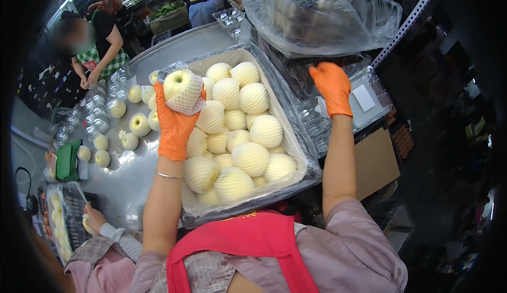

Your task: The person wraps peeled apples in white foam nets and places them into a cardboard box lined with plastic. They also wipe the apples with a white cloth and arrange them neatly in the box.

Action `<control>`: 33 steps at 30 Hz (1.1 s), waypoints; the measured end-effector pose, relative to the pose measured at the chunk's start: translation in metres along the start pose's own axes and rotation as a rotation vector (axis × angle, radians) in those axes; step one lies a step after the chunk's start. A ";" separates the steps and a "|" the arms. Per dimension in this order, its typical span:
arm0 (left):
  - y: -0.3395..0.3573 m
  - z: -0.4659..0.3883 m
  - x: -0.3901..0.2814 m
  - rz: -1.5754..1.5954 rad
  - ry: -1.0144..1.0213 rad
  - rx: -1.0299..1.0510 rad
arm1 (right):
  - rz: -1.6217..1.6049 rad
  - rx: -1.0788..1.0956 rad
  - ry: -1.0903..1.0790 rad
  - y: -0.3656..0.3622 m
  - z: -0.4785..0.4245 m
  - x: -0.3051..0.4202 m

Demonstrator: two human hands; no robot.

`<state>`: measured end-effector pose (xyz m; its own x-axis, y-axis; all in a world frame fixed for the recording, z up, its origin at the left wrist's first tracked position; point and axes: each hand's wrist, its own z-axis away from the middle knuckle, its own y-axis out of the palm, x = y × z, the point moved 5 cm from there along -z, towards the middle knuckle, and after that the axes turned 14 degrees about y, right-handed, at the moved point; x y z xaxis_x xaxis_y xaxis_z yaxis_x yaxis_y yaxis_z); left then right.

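My left hand (176, 130), in an orange glove, holds up a pale yellow-green fruit (179, 85), probably an apple or pear. A white foam net (190, 99) covers its lower part, and its top is bare. Under and beside this hand lies a plastic-lined crate (303, 170) with many netted fruits (249, 158) in layers. My right hand (332, 87), also gloved in orange, hovers right of the crate with its fingers curled. Whether it holds anything is hidden. Below it are clear plastic containers (313, 118), with a large clear plastic bag (324, 16) beyond.
On the metal table (126, 178) stand several loose fruits (140, 124), clear plastic packs (97, 113) and a green scale-like device (67, 160). A co-worker's hand (95, 217) is at lower left. A person in a checked apron (105, 61) works across the table. A perforated metal post (408, 21) rises at right.
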<state>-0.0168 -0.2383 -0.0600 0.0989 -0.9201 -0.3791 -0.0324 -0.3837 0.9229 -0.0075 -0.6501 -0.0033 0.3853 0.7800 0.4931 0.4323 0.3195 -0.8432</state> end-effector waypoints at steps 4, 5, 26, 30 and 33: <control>0.002 -0.007 0.006 -0.034 0.010 0.010 | 0.261 -0.080 0.151 0.061 -0.015 -0.107; 0.000 -0.007 0.007 -0.039 0.014 -0.007 | 0.327 -0.124 0.097 0.074 -0.007 -0.119; 0.032 0.017 0.016 -0.217 -0.013 0.146 | -0.742 0.170 -0.826 0.011 0.166 0.188; 0.028 0.017 0.014 -0.193 -0.020 0.145 | -0.603 0.122 -0.854 0.019 0.177 0.190; 0.026 0.018 0.014 -0.199 -0.020 0.139 | -0.549 0.093 -0.868 0.018 0.181 0.189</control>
<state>-0.0337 -0.2628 -0.0428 0.0969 -0.8262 -0.5550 -0.1514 -0.5633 0.8122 -0.0741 -0.3993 0.0359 -0.5839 0.6223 0.5214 0.2924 0.7604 -0.5799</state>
